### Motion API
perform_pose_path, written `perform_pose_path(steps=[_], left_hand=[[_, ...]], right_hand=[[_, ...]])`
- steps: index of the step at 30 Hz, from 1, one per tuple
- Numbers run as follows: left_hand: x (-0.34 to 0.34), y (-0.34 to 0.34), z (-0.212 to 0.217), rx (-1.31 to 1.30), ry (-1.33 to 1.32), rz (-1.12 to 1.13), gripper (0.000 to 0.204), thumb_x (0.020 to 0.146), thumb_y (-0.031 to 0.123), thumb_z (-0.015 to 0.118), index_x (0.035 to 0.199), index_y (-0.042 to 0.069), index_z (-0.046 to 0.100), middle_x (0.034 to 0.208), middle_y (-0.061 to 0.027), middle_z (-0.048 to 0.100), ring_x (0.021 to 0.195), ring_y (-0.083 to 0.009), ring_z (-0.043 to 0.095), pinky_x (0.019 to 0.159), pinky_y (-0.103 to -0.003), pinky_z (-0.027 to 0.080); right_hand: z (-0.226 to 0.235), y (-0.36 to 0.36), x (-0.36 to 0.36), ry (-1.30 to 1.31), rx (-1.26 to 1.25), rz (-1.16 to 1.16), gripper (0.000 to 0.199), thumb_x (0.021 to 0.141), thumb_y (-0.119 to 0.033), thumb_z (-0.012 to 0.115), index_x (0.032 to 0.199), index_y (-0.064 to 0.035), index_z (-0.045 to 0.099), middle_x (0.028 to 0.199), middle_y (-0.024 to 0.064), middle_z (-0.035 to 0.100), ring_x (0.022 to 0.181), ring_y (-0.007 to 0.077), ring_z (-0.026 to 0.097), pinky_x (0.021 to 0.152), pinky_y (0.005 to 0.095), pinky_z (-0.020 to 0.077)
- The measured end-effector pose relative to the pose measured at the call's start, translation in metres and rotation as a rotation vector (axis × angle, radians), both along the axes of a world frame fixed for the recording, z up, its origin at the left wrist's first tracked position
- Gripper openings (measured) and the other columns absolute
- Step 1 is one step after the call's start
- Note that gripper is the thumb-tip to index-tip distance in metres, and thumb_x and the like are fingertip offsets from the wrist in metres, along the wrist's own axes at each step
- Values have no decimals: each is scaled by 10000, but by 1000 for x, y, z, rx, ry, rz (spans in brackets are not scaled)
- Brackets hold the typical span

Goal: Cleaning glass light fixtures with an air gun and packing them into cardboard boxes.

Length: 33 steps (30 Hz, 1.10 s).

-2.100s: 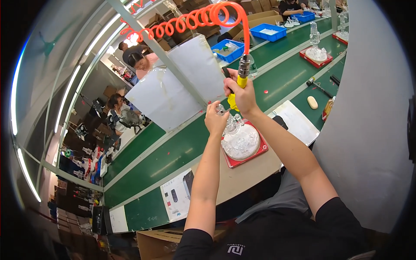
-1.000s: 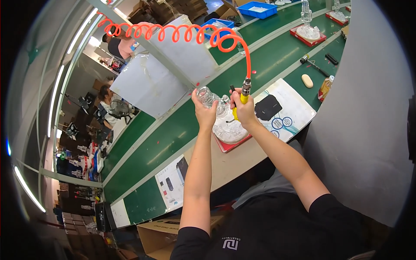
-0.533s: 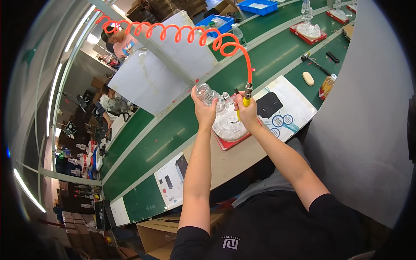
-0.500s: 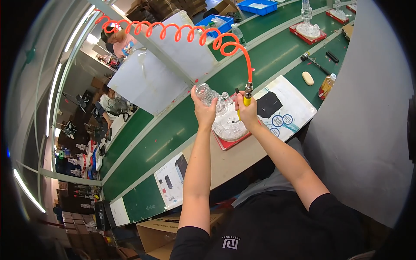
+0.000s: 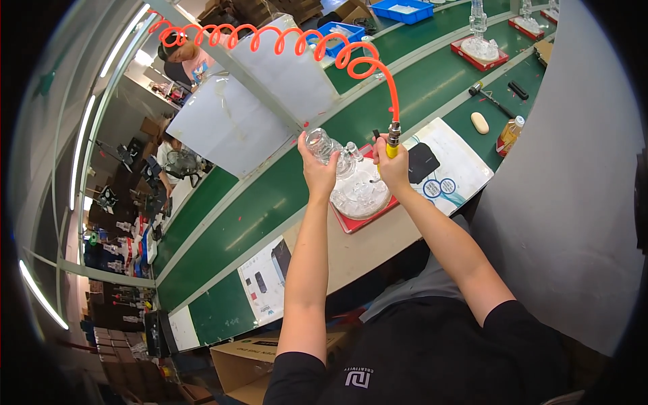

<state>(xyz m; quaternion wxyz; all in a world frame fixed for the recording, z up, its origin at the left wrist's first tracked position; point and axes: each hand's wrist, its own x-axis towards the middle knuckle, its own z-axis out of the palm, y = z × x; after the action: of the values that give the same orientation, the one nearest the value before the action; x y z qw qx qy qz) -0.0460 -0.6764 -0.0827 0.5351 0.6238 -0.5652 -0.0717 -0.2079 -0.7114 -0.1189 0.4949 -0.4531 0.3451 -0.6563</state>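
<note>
My left hand point(image 5: 317, 174) is closed around the upper part of a clear, bottle-like assembly point(image 5: 345, 164), which leans to the upper left. Its round, frosted-looking base point(image 5: 359, 197) rests in a shallow red tray point(image 5: 350, 227) at the bench edge. In my right hand point(image 5: 394, 170) is a yellow air blow gun point(image 5: 392, 150), gripped with the fingers wrapped round it. The gun's thin bent nozzle points down at the right part of the base. An orange coiled hose point(image 5: 396, 94) rises from the gun's metal fitting to the upper left.
A white printed board point(image 5: 466, 169) with a black pad lies right of the tray. Beyond it are a hammer point(image 5: 493, 101), a cream oval object point(image 5: 479, 123) and a drink bottle point(image 5: 509, 135). Similar assemblies in red trays point(image 5: 479, 54) stand farther off. Two people work at the left.
My right hand has moved slightly right with the air blow gun, drawing the nozzle a little rightward over the base. The hose has swung with it. My left hand stays put.
</note>
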Motion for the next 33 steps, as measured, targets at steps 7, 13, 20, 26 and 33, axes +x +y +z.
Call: perform_pose_path(steps=[7,13,20,26,33], left_hand=[[-1,0,-1,-14,5,-12,884,739,65,750,1440,114,214,1222,-166,570,1096,-258,583,946,-343,437],[-2,-1,-2,-12,-6,2,889,740,43,743,1444,110,203,1231,-165,563,1109,-251,573,957,-336,429],[3,-1,-5,-30,9,-15,869,752,39,735,1439,105,207,1218,-153,566,1105,-238,570,955,-329,427],[2,0,-3,-33,22,-24,868,750,39,739,1435,107,211,1204,-148,569,1097,-235,569,949,-325,429],[-1,-2,-2,-9,1,-11,879,744,42,745,1437,109,209,1205,-148,570,1091,-236,575,942,-326,433]], right_hand=[[7,3,-2,32,25,154,177,948,-152,556,948,19,602,640,9,553,532,65,498,487,222,410],[6,2,-4,142,-111,34,163,919,-149,592,885,10,610,629,45,597,542,102,538,503,280,420],[8,13,-2,297,-183,11,162,903,-152,618,863,3,589,583,70,552,522,129,519,494,304,391],[5,20,2,272,-235,-5,199,934,-193,602,947,5,599,634,-8,554,555,61,509,490,228,428],[-6,22,11,-121,-79,110,176,940,-164,584,928,11,593,613,8,535,544,75,508,495,244,398]])
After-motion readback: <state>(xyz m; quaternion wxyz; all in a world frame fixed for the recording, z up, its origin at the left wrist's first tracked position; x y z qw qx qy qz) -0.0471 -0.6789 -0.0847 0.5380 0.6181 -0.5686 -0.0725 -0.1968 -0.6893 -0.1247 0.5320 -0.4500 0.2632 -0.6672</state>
